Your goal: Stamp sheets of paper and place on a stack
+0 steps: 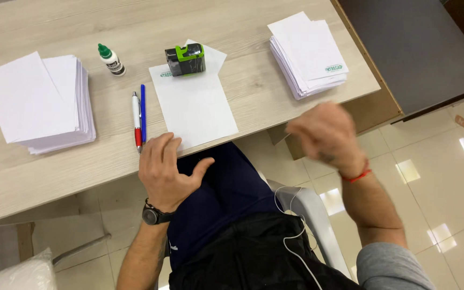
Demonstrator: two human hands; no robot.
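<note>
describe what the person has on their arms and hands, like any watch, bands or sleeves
The left hand is bare, with a black wristwatch on its wrist and no sleeve showing. The right hand is blurred; its wrist carries a thin red string bracelet, and a grey sleeve covers the upper arm.

A white sheet of paper [193, 107] lay flat under the left hand's [165, 172] fingertips, its near corner pinned.
</note>
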